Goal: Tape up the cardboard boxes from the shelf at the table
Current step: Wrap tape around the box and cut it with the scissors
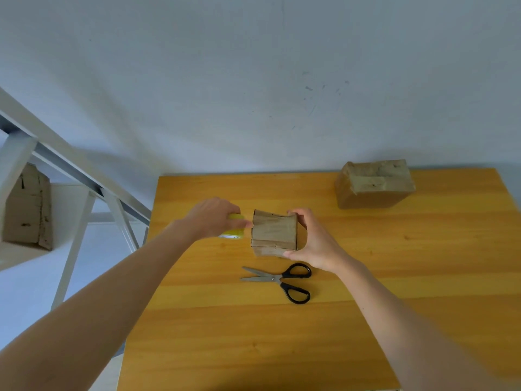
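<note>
Small brown cardboard box point(275, 232) at centre of orange wooden table point(366, 277), right hand point(313, 244) clasping its three-o'clock side. Left hand point(210, 218) grips yellow tape roll point(234, 225) at nine o'clock. Risk: the box top looks bowed, so tape may wrinkle or seal crooked.

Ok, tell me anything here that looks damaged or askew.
The small box, held by the right hand, has a wavy, dented top edge. The scissors lie open on the table just in front of it. Nothing is spilled.
</note>
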Action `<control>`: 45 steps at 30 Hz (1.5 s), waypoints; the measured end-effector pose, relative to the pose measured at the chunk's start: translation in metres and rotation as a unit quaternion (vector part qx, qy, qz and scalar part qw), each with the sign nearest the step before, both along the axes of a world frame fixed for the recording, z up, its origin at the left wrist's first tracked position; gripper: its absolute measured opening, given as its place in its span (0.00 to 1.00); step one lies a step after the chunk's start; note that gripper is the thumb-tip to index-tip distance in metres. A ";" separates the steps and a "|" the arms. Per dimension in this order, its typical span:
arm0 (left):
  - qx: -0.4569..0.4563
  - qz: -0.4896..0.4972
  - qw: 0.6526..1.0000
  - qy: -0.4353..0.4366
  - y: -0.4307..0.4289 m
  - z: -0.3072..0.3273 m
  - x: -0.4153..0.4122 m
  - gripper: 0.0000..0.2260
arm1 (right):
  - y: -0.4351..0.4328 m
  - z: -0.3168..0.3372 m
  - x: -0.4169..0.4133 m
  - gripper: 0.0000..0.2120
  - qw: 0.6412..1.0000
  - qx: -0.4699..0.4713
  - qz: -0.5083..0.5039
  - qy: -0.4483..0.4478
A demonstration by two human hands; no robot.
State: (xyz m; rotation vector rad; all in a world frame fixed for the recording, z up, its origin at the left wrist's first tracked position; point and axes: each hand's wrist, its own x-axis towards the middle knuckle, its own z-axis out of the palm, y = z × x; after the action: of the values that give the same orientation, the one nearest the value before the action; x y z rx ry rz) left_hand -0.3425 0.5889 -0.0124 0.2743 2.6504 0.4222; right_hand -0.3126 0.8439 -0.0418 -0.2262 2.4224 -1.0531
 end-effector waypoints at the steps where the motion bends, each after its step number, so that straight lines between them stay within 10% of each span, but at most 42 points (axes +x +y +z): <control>1: 0.003 0.002 1.000 -0.002 0.002 -0.001 0.000 0.19 | 0.002 0.000 0.000 0.41 1.000 0.000 -0.001 0.000; 14: 0.034 0.020 0.999 -0.018 0.017 -0.005 -0.004 0.22 | -0.021 0.019 0.001 0.61 0.955 0.219 0.141 0.141; 22: 0.029 0.024 0.999 -0.037 0.022 -0.003 0.006 0.20 | -0.070 0.019 0.002 0.44 0.895 0.312 0.219 0.231; 35: 0.025 -0.043 0.991 0.121 -0.005 0.015 0.019 0.25 | -0.061 0.026 -0.016 0.41 0.939 0.229 0.145 0.211; 45: 0.173 0.172 0.957 0.156 0.020 0.002 0.034 0.25 | -0.051 0.010 -0.006 0.41 0.989 0.066 0.054 0.123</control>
State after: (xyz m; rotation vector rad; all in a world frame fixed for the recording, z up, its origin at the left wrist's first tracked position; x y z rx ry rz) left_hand -0.3087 0.6094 -0.0105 -0.0240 2.9272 1.0398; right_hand -0.3185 0.7929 -0.0315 -0.4597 2.6526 -0.8564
